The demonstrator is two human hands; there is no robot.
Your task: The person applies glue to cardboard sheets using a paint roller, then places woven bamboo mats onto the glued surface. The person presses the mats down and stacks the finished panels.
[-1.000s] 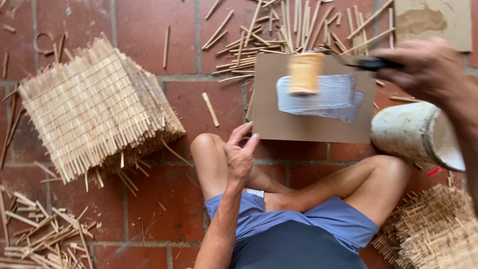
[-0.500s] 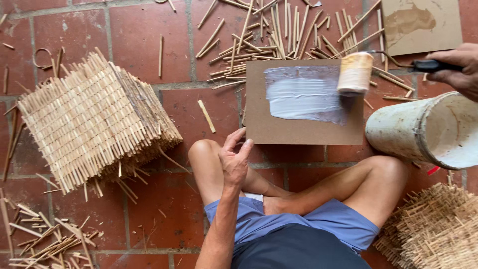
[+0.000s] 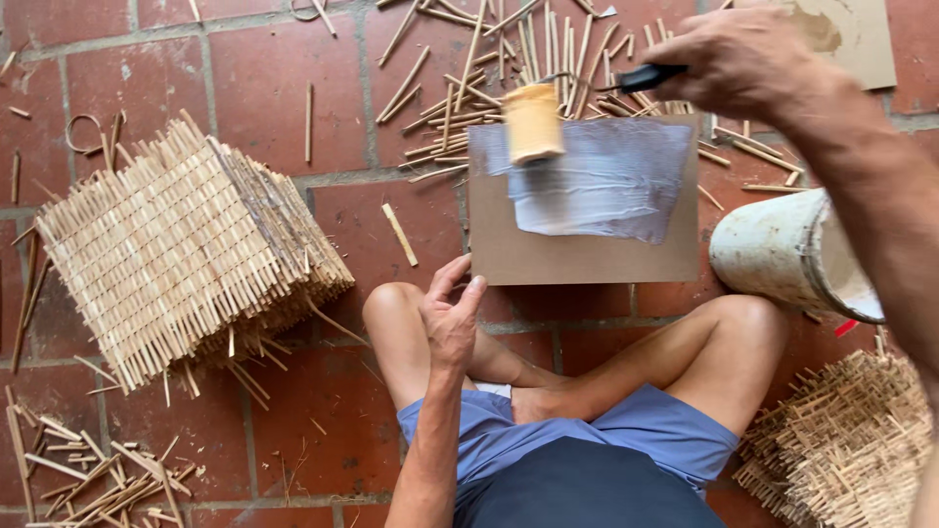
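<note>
I sit cross-legged on a red tile floor. My right hand [image 3: 748, 61] grips the black handle of a small paint roller [image 3: 534, 121], whose tan sleeve rests on the upper left of a brown cardboard sheet [image 3: 587, 256]. A smear of whitish glue [image 3: 611, 181] covers the sheet's upper part. My left hand [image 3: 448, 318] rests on my left knee, fingers loosely apart, fingertips touching the cardboard's near left corner and holding nothing.
A stack of woven stick mats [image 3: 186, 249] lies to the left. A white bucket [image 3: 797, 254] lies tipped beside my right knee. More woven mats [image 3: 846, 445] sit at the lower right. Loose sticks [image 3: 489, 59] lie beyond the cardboard, and another cardboard piece [image 3: 851, 39] at the top right.
The roller has travelled from the right side of the cardboard to the left, widening the glue smear. My left hand has stayed on the knee.
</note>
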